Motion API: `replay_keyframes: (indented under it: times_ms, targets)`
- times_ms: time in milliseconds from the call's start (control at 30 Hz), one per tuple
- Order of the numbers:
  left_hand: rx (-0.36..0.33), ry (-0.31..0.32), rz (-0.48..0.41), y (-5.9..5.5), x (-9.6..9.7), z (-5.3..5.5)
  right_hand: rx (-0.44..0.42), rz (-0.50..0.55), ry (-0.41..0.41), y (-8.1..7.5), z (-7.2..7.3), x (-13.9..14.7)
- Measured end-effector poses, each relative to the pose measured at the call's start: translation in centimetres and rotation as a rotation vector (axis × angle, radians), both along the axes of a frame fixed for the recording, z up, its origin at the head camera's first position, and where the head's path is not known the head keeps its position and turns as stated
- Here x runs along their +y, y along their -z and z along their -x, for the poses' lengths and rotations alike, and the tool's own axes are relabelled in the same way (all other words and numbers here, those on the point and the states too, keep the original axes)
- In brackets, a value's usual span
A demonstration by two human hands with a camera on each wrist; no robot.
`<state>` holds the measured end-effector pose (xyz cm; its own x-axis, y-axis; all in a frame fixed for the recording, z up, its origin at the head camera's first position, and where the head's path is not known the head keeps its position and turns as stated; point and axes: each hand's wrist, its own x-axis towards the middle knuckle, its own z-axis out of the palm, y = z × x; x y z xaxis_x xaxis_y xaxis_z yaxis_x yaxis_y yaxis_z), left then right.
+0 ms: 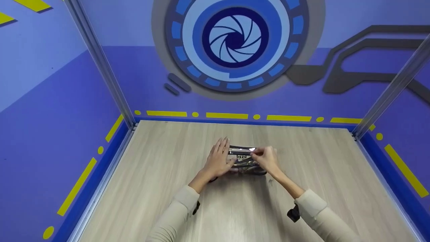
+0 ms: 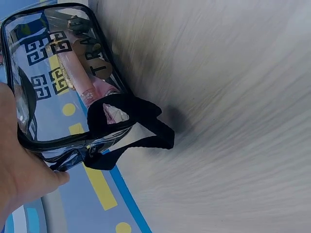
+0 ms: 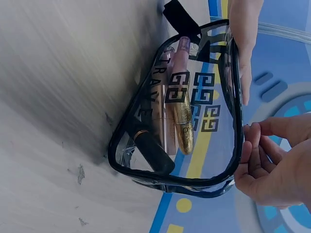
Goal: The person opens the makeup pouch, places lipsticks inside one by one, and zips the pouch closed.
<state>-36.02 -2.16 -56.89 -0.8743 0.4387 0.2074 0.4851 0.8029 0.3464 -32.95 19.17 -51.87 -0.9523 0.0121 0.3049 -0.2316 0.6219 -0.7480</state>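
A clear toiletry bag point(image 3: 221, 150) with black edging and black printed letters stands on the table. Through its side show a gold tube point(image 3: 183, 124), a pink tube point(image 3: 181, 60) and a black tube point(image 3: 154, 153) with a gold band. My left hand point(image 1: 217, 160) rests against the bag's left end, fingers straight and thumb apart. At the right part of the top, my right hand point(image 1: 267, 159) pinches the zipper edge between thumb and forefinger; the fingertips hide the pull itself. A black strap handle point(image 2: 158, 133) sticks out from the bag's left end.
Under the bag is a pale wood-grain table point(image 1: 161, 201). A blue back wall point(image 1: 134, 74) and side walls with yellow marks enclose it, with metal posts point(image 1: 104, 64) at the corners.
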Motion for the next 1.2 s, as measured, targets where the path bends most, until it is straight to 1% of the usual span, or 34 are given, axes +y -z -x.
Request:
replay_keyframes:
  times_ms: [100,267,367,433,533,567,600,667,767,833,867,967,1067,1200]
  targets:
    - [0.004,-0.001,-0.007,0.0,0.1,0.0,0.013,-0.034,-0.033,0.3,0.0,0.2]
    - [-0.01,-0.007,-0.003,0.3,0.1,0.2,0.067,-0.118,-0.14,0.6,-0.2,0.9]
    - [-0.013,-0.01,0.003,0.5,0.1,0.4,0.097,-0.122,-0.175,0.5,-0.4,1.5]
    - [-0.007,-0.011,0.004,0.4,0.1,0.3,0.13,-0.106,-0.165,0.5,-0.3,1.9]
    - [-0.006,-0.008,0.003,0.2,0.2,0.1,0.188,-0.079,-0.115,0.8,0.1,2.6]
    - [-0.006,-0.005,-0.001,0.1,0.2,0.0,0.189,-0.073,-0.105,0.9,0.2,2.9]
    - [-0.009,-0.004,-0.005,0.0,0.2,-0.2,0.183,-0.079,-0.099,1.1,0.4,3.3]
    - [-0.009,-0.001,-0.015,0.0,0.1,-0.2,0.112,-0.091,-0.127,1.5,0.7,3.9]
    - [-0.001,-0.001,-0.013,-0.1,0.1,-0.2,-0.051,-0.125,-0.223,2.2,1.0,4.6]
    - [0.022,-0.002,-0.007,0.0,0.0,-0.1,-0.12,-0.144,-0.294,2.7,1.2,4.8]
    - [0.028,-0.003,-0.006,0.0,0.0,-0.1,-0.134,-0.151,-0.321,3.1,1.3,4.8]
    - [0.047,0.006,-0.006,0.2,0.1,-0.2,-0.126,-0.154,-0.356,4.2,1.5,4.7]
    - [0.045,0.015,-0.015,0.3,0.1,-0.3,-0.086,-0.119,-0.331,5.1,1.6,4.4]
    - [0.038,0.002,-0.042,0.2,0.1,-0.3,-0.053,-0.07,-0.289,5.7,1.6,4.1]
